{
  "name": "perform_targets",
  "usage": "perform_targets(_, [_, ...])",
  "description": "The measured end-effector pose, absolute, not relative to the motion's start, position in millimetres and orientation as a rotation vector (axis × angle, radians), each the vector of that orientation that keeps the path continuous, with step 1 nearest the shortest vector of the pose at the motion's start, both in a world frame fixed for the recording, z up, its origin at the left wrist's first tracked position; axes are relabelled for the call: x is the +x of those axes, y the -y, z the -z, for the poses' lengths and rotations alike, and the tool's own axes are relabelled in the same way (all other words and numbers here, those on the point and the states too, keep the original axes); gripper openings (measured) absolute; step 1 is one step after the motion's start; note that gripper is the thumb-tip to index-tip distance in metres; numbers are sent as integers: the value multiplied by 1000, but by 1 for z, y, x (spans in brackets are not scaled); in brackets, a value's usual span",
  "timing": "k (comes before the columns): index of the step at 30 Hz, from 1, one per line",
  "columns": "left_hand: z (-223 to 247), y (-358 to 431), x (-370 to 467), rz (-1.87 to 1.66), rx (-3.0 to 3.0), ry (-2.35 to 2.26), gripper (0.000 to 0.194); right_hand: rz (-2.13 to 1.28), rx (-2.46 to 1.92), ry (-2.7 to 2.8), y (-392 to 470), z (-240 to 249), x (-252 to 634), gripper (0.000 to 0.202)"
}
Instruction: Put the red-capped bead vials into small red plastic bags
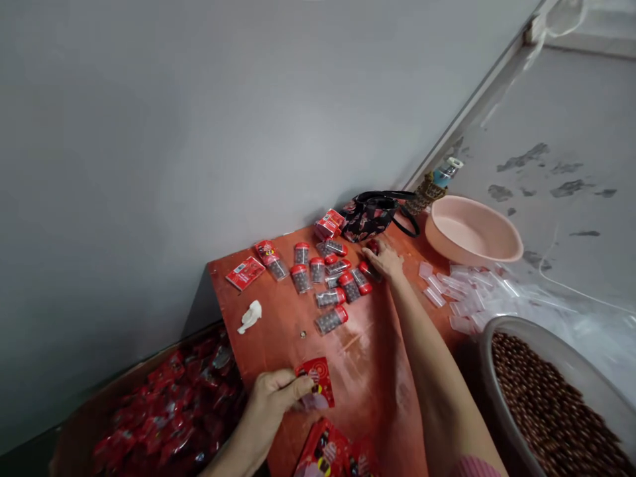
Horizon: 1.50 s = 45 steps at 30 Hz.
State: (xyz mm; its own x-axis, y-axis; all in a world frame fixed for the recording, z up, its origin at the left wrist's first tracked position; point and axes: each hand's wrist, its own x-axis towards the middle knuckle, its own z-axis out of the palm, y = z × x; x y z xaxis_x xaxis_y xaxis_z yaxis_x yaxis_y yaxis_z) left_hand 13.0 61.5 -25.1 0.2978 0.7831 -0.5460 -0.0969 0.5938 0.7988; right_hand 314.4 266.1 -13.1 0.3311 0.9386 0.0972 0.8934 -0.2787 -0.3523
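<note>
The left hand (278,392) pinches a red printed packet (322,379) over the worktop (278,338), its lettering too small to read. The right hand (387,260), grip unclear, is at the red-capped tubes (332,319); a flat red pack (245,274) bears an illegible white label (241,268).

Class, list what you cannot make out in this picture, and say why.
- Head view: whether the right hand grips the red item; its fingers partly cover it.
- Head view: any fine print on the red packet; too small, left hand partly over it.
- Head view: the rest of the grey bowl; cut off by the edge.
</note>
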Motion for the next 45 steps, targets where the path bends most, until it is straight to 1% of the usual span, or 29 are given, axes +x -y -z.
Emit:
perform_targets(5, [19,-64,11,-693,663,-1040,30,-80,-2040,1930,-189,23,299,42])
perform_targets(8, [18,-64,9,-729,646,-1034,28,-105,-1934,2027,-132,25,279,42])
perform_targets(13, [15,-61,3,-791,574,-1012,28,-235,-1849,2060,-65,22,250,46])
perform_targets(16, [14,-55,-4,-824,489,-983,29,-243,-1809,1881,-35,13,246,50])
perform_targets(18, [14,-49,-8,-835,418,-954,29,-158,-1861,1674,-16,3,243,46])
perform_targets(20, [14,-41,-11,-844,350,-917,27,-106,-1988,1585,3,-9,233,42])
perform_targets(25, [13,-23,-11,-858,204,-838,18,-182,-2414,1799,24,-18,181,39])
perform_targets(29, [10,-16,-12,-884,142,-837,16,-167,-2593,1746,14,-9,160,42])
perform_targets(31, [7,-15,-14,-903,101,-837,16,-243,-2539,1721,10,-6,163,42])
perform_targets(34, [5,-12,-18,-936,53,-846,18,-409,-2321,1576,19,-7,166,38])
perform_targets(36, [5,-10,-18,-948,42,-859,20,-585,-2095,1363,36,-10,159,37])
perform_targets(38, [5,-8,-16,-955,32,-851,20,-840,-1838,1149,58,-14,143,36])
perform_targets(40, [5,-5,-12,-954,26,-820,20,-995,-1673,1023,77,-17,124,32])
perform_targets(45, [0,4,0,-953,47,-750,19,-1047,-1597,896,94,-10,94,30])
